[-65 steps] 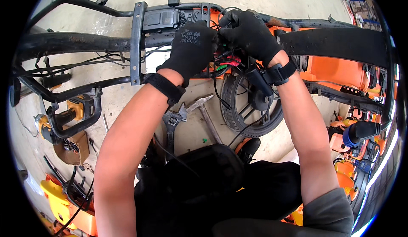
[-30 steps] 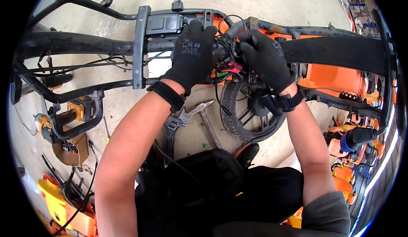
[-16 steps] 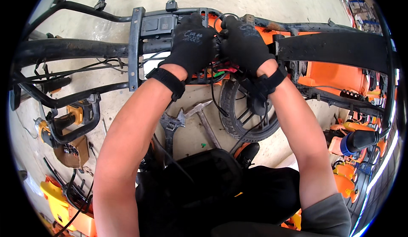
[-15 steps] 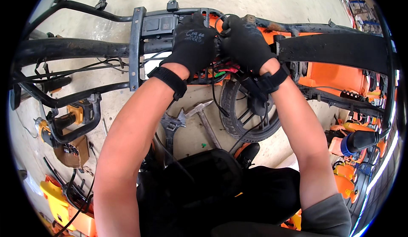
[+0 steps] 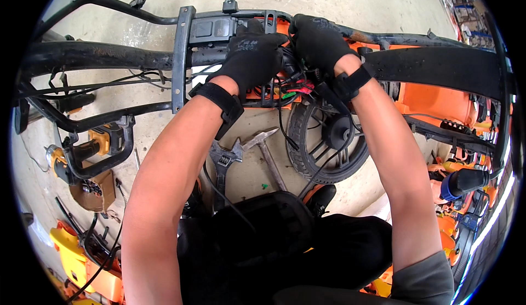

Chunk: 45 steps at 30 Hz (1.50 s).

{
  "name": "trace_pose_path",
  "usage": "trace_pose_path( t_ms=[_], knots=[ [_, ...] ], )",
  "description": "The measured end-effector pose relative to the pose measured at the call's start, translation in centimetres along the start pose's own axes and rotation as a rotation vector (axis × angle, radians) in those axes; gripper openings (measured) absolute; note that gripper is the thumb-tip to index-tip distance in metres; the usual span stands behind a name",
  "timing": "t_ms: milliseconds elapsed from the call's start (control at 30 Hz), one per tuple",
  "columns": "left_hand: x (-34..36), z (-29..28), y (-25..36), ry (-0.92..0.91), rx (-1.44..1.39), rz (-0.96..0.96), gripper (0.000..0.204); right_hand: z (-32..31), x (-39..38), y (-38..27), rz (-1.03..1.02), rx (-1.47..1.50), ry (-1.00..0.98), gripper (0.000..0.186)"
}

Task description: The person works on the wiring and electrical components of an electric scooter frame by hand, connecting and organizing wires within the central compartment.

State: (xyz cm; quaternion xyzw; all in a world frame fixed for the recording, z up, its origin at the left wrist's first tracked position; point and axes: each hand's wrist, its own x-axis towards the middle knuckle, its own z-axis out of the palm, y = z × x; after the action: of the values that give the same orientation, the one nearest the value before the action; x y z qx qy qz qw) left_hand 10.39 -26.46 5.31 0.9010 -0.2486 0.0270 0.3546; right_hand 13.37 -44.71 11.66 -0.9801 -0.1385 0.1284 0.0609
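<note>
Both my hands wear black work gloves and meet over the wiring in the middle of a black vehicle frame (image 5: 131,58). My left hand (image 5: 252,56) is closed, its fingertips at a bundle of black cables (image 5: 293,67). Just right of it, my right hand (image 5: 320,42) is curled into a fist at the upper end of the same cables. The gloves hide much of what the fingers grip. Below the hands lie red and green connectors (image 5: 296,92). A dark rectangular box (image 5: 211,30) is set in the frame beside my left hand.
On the floor below the frame are an adjustable wrench (image 5: 222,165), a hammer (image 5: 268,157) and a spoked wheel (image 5: 329,141). A yellow-and-black power tool (image 5: 93,146) and a small cardboard box (image 5: 96,193) stand at the left. Orange panels (image 5: 433,99) lie under the frame's right part.
My right hand has shifted slightly up and right, widening the gap between the hands. More of the black cables and red connectors shows. The whole view has shifted a little.
</note>
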Motion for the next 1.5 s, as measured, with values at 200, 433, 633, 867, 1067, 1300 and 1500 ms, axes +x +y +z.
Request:
trace_pose_path(
  t_ms=[200,433,633,867,1067,1300,1500],
  knots=[
    [0.6,-1.1,-2.1,0.139,-0.437,-0.025,0.032,-0.5,1.7,1.0,0.005,0.037,-0.053,0.021],
    [-0.4,-2.9,-4.3,0.051,-0.504,-0.247,0.022,-1.0,2.3,1.6,-0.021,0.194,-0.155,0.022],
    [-1.4,-2.6,-1.2,0.070,-0.280,0.053,0.016,-1.1,2.0,1.9,-0.154,0.183,-0.140,0.022],
    [-2.5,-2.2,1.9,-0.003,-0.013,0.163,0.017,-4.8,-0.6,0.3,-0.096,-0.019,-0.097,0.018],
    [-3.2,-1.2,3.3,-0.047,0.218,0.164,0.035,-2.9,1.2,1.5,-0.044,0.068,0.112,0.017],
    [-3.8,-0.6,3.2,-0.007,0.233,0.172,0.049,-1.1,2.8,0.6,0.011,-0.068,0.122,0.019],
    [-3.9,0.0,3.3,0.030,0.274,0.162,0.048,-1.2,2.2,0.4,-0.003,-0.077,0.094,0.016]
  ],
)
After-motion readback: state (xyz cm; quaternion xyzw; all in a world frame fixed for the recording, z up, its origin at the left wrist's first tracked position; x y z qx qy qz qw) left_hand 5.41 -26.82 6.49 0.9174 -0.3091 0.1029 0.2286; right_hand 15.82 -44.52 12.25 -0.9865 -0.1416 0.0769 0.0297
